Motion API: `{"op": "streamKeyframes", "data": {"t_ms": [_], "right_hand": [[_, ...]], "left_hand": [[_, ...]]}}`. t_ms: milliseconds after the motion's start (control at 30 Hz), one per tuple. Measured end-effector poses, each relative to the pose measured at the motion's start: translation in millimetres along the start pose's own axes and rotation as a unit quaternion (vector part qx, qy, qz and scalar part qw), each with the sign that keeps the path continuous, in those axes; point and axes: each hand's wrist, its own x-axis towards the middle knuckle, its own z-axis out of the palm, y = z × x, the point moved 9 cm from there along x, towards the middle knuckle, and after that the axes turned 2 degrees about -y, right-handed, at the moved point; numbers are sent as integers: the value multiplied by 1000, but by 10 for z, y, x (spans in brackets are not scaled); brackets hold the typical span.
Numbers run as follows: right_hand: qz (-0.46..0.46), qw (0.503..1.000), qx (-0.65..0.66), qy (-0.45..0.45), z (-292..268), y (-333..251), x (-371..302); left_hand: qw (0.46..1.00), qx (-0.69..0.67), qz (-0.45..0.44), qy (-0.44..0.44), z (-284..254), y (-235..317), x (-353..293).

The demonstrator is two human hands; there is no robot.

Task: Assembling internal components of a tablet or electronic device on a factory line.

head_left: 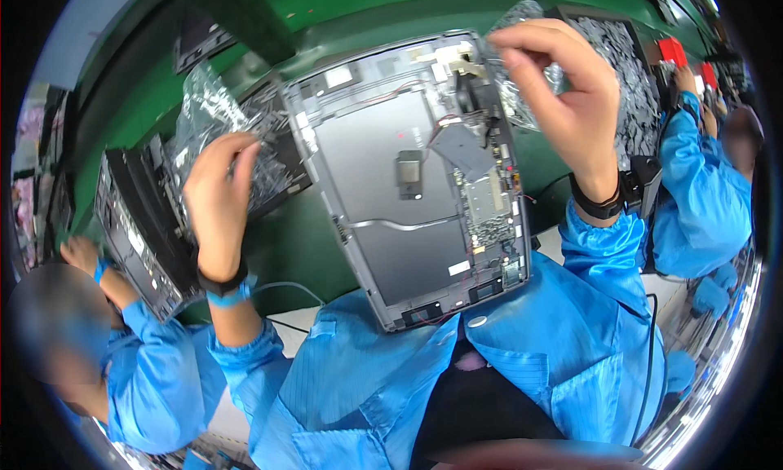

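A tablet-like device with its inside exposed [383, 250] lies tilted in front of my body, its lower edge close to my blue smock. A small dark module [410, 175] rests on its grey plate, and a loose dark square piece [465, 150] sits over the circuit board [487, 209]. My left hand [218, 201] hovers left of the device, fingers curled and thumb pressed to the fingertips; whatever is between them cannot be made out. Beside the device's upper right corner, my right hand [575, 91] is raised with thumb and index finger slightly apart and nothing visible between them.
Clear plastic bags lie beyond my left hand [200, 111] and behind my right hand [522, 17]. A tray of small dark parts [612, 62] stands at the right. More opened devices [134, 233] are at the left. Co-workers in blue sit on both sides of the green bench [285, 250].
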Motion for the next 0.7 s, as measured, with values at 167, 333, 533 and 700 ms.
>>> {"op": "streamKeyframes", "data": {"t_ms": [167, 333, 533, 700], "right_hand": [[-11, 992, 61, -110, 268, -501, 269], [-15, 985, 131, -112, 293, -563, 413], [-16, 983, 148, -108, 237, -451, 360], [25, 972, 161, -167, 129, -449, 473]], "left_hand": [[971, 107, 171, 131, -558, 1181, 159], [912, 106, 363, 159, -366, 1691, 279], [893, 105, 409, 156, -219, 1771, 335], [884, 139, 418, 156, -156, 1877, 384]]}}
